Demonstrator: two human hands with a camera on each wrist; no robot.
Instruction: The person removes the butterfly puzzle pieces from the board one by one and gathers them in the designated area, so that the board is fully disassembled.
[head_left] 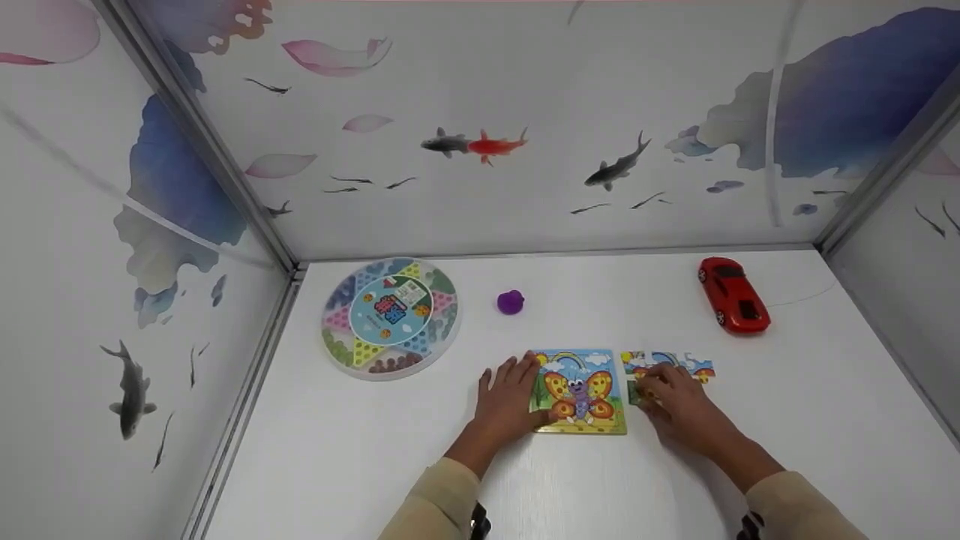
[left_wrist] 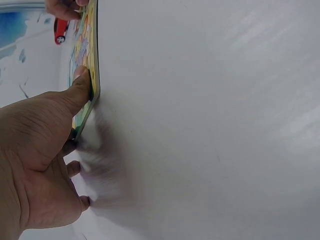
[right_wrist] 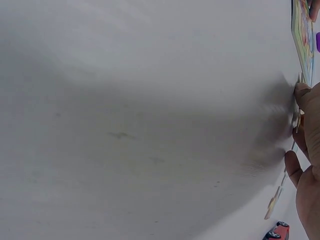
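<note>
Probably, I'm at the piece-picking step.
Left hand [head_left: 504, 406] spread, steadying the butterfly board [head_left: 579, 397], well in from the far edge of the surface [head_left: 337, 450]; right hand [head_left: 688, 411] pinches a green piece [head_left: 633, 394] just beside it. Next, I judge, wants a clean lift.

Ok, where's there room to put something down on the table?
Two spots: between the purple toy and the car, and this side of the round game, left of the left hand. It's crowded at the puzzle, where the right hand is among loose pieces.
</note>
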